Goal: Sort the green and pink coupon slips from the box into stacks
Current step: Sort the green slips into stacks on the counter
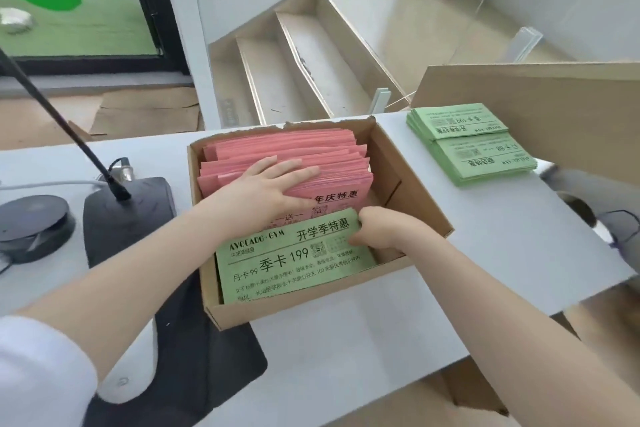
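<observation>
White sleeve [41, 367] at lower left, both bare forearms reaching forward over the near edge of the tabletop [346, 340]. An open cardboard box [408, 198] sits mid-tabletop, its near wall just beside that edge. Left hand [266, 184] lies flat, fingers straight, pressing on the pink slips [294, 149] that stand packed across the far half of the box. Right hand [377, 229], grip closed: fingers curled round the right edge of a green slip [287, 260], which leans against the near wall in front of the pink ones. A narrow gap runs along the box's right inner wall. Green stack [471, 142] lies on the tabletop right of the box, well apart from it, close under a cardboard flap [536, 104]. Bare tabletop lies between box and stack. Left of the box, touching it: a black microphone base [131, 211]; farther left, a round black device [33, 222].
</observation>
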Demonstrator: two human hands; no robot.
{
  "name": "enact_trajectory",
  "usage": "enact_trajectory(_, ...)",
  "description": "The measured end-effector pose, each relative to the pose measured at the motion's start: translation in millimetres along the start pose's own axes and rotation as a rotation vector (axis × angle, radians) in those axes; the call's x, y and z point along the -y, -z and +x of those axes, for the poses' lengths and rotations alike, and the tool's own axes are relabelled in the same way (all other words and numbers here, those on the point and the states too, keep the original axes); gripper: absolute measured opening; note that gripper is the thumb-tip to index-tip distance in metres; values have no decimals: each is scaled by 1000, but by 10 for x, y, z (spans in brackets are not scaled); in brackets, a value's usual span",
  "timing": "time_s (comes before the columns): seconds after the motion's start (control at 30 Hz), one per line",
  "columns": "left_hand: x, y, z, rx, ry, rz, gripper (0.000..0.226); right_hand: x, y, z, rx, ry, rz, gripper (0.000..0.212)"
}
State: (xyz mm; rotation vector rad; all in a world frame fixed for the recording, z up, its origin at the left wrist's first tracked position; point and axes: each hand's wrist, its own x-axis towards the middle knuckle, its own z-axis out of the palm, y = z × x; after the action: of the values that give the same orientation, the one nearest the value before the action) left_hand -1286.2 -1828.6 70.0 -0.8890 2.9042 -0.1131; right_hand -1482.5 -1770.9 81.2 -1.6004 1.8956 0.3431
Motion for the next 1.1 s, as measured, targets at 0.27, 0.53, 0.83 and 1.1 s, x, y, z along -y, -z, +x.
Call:
enact_trajectory(0.27,37,-35,5,-98,1,-123,53,-83,18,-119,-162,60,334,19)
enact_trajectory(0.53,42,99,-111,-187,35,-383,65,-156,-31,-261,-361,345,694,25)
enact_trajectory(0.83,-519,603,-644,-508,490,-627,19,-495,-135,-685,-596,689,1185,23)
enact_trajectory(1.1,-1641,623,-923,-929,466,-1652,27,-1101,-364,-1152,-514,835,1393,17)
